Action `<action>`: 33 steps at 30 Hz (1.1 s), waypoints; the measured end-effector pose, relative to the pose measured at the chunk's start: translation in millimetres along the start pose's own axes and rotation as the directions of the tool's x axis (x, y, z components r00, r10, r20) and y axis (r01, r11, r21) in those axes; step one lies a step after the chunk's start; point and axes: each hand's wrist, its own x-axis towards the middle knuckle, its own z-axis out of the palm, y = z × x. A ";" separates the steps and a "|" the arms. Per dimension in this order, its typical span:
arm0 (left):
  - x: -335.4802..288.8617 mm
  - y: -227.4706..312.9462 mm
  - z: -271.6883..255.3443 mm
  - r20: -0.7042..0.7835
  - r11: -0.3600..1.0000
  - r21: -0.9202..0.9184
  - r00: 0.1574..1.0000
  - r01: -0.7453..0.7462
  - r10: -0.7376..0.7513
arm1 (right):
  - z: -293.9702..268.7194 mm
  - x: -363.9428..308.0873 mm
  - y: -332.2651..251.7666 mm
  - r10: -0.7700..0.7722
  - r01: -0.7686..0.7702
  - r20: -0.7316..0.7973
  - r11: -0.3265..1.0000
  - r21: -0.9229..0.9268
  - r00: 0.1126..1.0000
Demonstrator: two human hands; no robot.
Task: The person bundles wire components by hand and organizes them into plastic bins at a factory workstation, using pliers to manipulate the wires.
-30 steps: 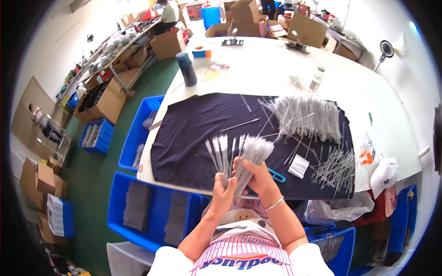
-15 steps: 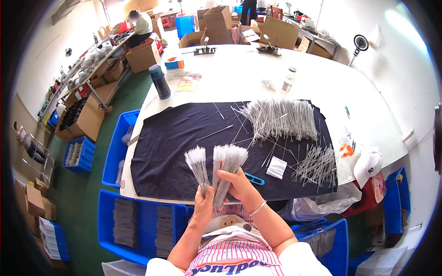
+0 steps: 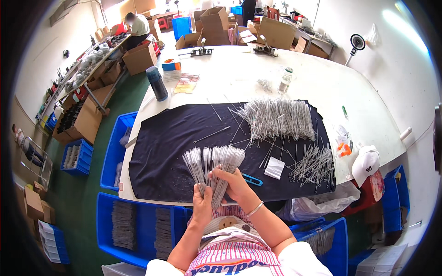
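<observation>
My left hand is closed around the lower stems of a smaller bundle of thin wire straw brushes, white bristles up. Beside it, my right hand grips a thicker bundle of the same brushes, its thumb across the stems. A few brushes stand between the two bundles, close to the right thumb. Both hands are above the near edge of a dark cloth. Farther right on the cloth lies a large heap of straw brushes, with a looser scatter of brushes nearer me.
A blue cutter and a folded white paper lie right of my hands. On the white table stand a dark flask and a glass bottle. Blue bins with brushes sit below the near edge. A white cap is at the right.
A few brushes have separated from the right-hand bundle and now stand in the gap between the bundles. The left bundle's tips have fanned slightly wider, and the view has shifted a little.
</observation>
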 end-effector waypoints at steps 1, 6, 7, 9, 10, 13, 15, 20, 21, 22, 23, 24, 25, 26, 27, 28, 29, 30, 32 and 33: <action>-0.6 -0.6 -1.4 -0.004 0.999 -0.035 1.000 -0.006 0.006 | 0.1 0.9 0.1 0.007 -0.007 0.003 1.000 0.000 1.000; 4.2 -6.9 -3.9 -0.044 1.000 -0.013 0.999 -0.026 0.026 | 1.2 1.4 -4.2 0.019 -0.019 0.060 1.000 -0.002 0.998; 6.4 -9.3 -3.8 -0.013 0.996 0.049 0.997 -0.077 0.078 | -2.1 3.8 -4.0 0.010 -0.010 0.048 1.000 -0.004 0.999; 4.9 -9.5 -4.3 -0.031 0.995 0.045 0.995 -0.091 0.093 | -3.1 3.6 -1.5 0.010 -0.009 0.022 1.000 -0.023 1.000; 5.9 -10.6 -5.1 -0.022 0.993 0.038 0.994 -0.108 0.109 | -0.2 3.9 -1.9 -0.009 0.010 0.019 0.999 -0.044 1.000; 3.9 -10.8 -6.6 -0.041 0.994 -0.036 0.994 -0.106 0.104 | 8.0 3.9 0.2 -0.038 0.038 -0.001 0.990 -0.135 0.999; 3.6 -13.5 -7.2 -0.042 0.987 -0.116 0.994 -0.108 0.104 | 7.5 4.5 0.6 -0.011 0.012 0.007 0.991 -0.131 1.000; 0.2 -12.2 -6.7 -0.082 0.985 -0.132 0.992 -0.111 0.100 | 11.0 3.3 0.8 0.007 -0.007 0.017 0.999 -0.048 1.000; -0.2 -11.4 -5.8 -0.115 0.984 -0.129 0.988 -0.120 0.105 | 13.1 1.5 -0.4 0.015 -0.015 0.011 0.998 -0.053 1.000; -0.2 -11.7 -6.9 -0.113 0.984 -0.129 0.988 -0.120 0.105 | 14.2 2.2 0.7 0.013 -0.012 0.010 0.999 -0.053 1.000; -0.9 -12.5 -8.6 -0.091 0.981 -0.097 0.983 -0.168 0.159 | 15.6 2.9 2.3 -0.001 0.001 0.009 0.996 -0.091 1.000; -1.0 -12.9 -10.3 -0.069 0.974 -0.066 0.975 -0.217 0.212 | 16.4 3.5 3.6 -0.013 0.014 0.009 0.991 -0.129 1.000; -0.4 -11.9 -12.0 -0.067 0.974 -0.066 0.975 -0.218 0.214 | 16.3 4.1 4.5 -0.015 0.016 0.009 0.991 -0.130 1.000; 0.2 -10.9 -14.1 -0.046 0.976 -0.029 0.976 -0.216 0.215 | 15.6 5.2 6.2 -0.026 0.030 0.031 0.991 -0.130 0.999; 0.7 -10.0 -15.5 -0.027 0.977 0.008 0.976 -0.215 0.215 | 15.3 6.8 7.5 -0.037 0.043 0.054 0.991 -0.130 0.998; 0.1 -9.7 -15.8 -0.031 0.976 0.006 0.976 -0.216 0.216 | 14.5 7.2 7.9 -0.033 0.040 0.056 0.990 -0.133 0.998; -0.1 -9.2 -15.8 -0.051 0.982 -0.013 0.980 -0.191 0.190 | 13.1 7.5 7.6 -0.015 0.023 0.059 0.991 -0.129 0.998; -0.3 -8.6 -15.7 -0.071 0.986 -0.032 0.984 -0.165 0.163 | 12.7 7.8 7.7 0.003 0.005 0.062 0.992 -0.125 0.998; -1.7 -5.7 -11.5 -0.098 0.984 -0.074 0.983 -0.162 0.155 | 16.1 7.6 8.2 -0.002 0.009 0.062 0.993 -0.117 0.998; -2.4 -5.0 -10.0 -0.121 0.980 -0.115 0.982 -0.160 0.146 | 17.1 7.3 8.3 -0.010 0.017 0.062 0.994 -0.108 0.998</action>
